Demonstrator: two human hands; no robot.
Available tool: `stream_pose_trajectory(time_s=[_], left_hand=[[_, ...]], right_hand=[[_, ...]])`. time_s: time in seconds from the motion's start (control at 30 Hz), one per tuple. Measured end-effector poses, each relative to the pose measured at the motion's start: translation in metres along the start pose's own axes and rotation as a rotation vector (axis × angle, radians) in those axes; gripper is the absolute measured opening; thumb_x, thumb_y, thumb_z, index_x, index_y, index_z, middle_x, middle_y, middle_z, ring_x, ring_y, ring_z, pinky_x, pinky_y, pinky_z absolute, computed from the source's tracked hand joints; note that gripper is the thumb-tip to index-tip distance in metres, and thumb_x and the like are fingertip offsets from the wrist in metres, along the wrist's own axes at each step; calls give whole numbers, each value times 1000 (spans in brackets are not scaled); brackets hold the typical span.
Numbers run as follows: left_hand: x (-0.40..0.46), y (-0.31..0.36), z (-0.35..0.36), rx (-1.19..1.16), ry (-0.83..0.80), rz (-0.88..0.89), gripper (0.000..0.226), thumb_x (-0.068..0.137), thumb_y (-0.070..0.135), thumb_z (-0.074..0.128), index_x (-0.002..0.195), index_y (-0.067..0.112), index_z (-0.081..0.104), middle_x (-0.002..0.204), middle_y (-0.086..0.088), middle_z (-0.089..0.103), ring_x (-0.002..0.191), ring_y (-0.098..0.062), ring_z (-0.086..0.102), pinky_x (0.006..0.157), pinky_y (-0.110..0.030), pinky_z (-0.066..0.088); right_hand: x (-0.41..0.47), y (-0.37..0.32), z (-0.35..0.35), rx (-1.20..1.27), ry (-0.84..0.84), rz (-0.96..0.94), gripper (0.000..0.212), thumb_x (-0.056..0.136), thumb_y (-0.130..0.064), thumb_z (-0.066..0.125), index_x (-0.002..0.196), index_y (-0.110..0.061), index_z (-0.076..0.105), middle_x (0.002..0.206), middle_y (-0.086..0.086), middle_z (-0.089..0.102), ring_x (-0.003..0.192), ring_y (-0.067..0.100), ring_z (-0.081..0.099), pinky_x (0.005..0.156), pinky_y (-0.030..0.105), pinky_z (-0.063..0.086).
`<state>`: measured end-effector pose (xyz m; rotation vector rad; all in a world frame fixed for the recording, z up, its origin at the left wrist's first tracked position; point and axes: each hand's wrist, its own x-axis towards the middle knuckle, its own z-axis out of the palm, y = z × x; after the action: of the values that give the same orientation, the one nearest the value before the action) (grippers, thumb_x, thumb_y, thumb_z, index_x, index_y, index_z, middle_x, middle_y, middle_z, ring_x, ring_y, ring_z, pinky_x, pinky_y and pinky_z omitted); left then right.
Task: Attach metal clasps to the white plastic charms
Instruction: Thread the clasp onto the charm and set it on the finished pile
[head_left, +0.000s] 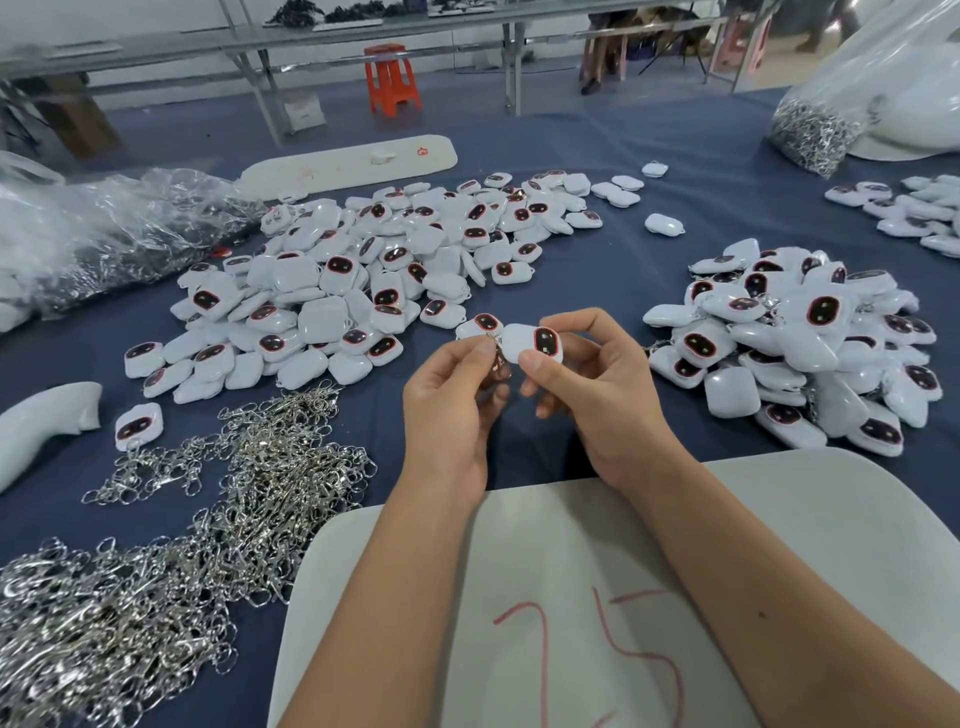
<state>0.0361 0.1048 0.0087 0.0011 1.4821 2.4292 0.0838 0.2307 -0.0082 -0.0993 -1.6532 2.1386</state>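
White plastic charm (532, 343) sits pinched in your right hand (587, 384), thumb on its lower edge, fingers curled behind, dark face showing. Your left hand (457, 400) pinches a metal clasp (500, 358) right at the charm's left edge, touching it; whether it's hooked on you can't tell. Both are held above the blue desk (675, 208). Loose clasp pile (171, 525) lies front-left, a big charm heap (353, 291) behind it, and a second charm heap (800, 348) to your right with clasps visible among them. A white board (519, 571) marked in red lies under your forearms.
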Motion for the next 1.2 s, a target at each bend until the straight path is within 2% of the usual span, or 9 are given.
stream_pose_trajectory(time_s=[0.1,0.17,0.3,0.5,0.63,0.77,0.87,1.0,1.2], left_hand=[[0,1,3,-15,-3,-15,16,101,7,58,106,-7,64,89,-21,56,74,-28,51,76,-40,46],[0,1,3,-12,-15,-14,23,100,6,54,104,-16,59,90,-24,51,77,-34,44,78,-47,42],[0,-2,2,177,53,131,20,97,4,58,79,7,64,69,-8,59,66,-19,53,68,-35,49],[1,-9,-1,483,75,397,14,94,6,60,82,11,64,76,-6,73,69,-14,69,76,-37,60],[4,-10,-4,639,60,499,15,93,9,61,81,15,62,74,-2,69,71,-22,66,73,-34,57],[3,-8,-7,840,27,666,16,95,5,61,81,13,59,69,-1,61,65,-19,54,61,-24,44],[2,-4,-8,1000,-11,754,15,96,4,57,82,10,56,67,0,56,63,-20,49,60,-31,41],[0,0,-8,1213,-63,771,11,98,8,54,87,8,58,76,-4,59,70,-28,50,64,-43,42],[-1,-3,-10,1360,-152,702,14,99,8,49,88,9,57,79,-6,59,74,-28,51,65,-38,37]], right_hand=[[0,1,1,-12,-10,6,30,84,-13,83,107,-11,63,80,10,74,67,22,69,53,28,53],[-1,2,1,-10,-22,15,30,84,-13,83,107,-11,63,78,10,74,67,22,69,53,28,52],[0,1,-1,18,3,39,28,84,-12,82,109,-11,69,76,7,72,65,19,65,54,26,51],[2,1,-4,59,39,74,19,91,-6,78,110,-7,75,76,4,72,59,11,62,54,20,50],[4,1,-4,84,71,82,21,88,-9,81,108,-8,76,77,7,70,60,12,61,55,20,50],[4,1,-4,101,87,82,26,82,-18,82,106,-11,77,77,7,69,61,12,62,55,19,50],[4,3,-5,97,86,78,21,87,-16,81,107,-12,78,76,5,69,61,11,62,56,18,51],[3,4,-5,40,99,54,16,93,-14,78,108,-14,78,82,6,71,63,12,62,56,21,51],[0,7,1,-178,146,-12,19,92,-15,80,110,-13,74,76,-1,70,59,12,62,51,24,52]])
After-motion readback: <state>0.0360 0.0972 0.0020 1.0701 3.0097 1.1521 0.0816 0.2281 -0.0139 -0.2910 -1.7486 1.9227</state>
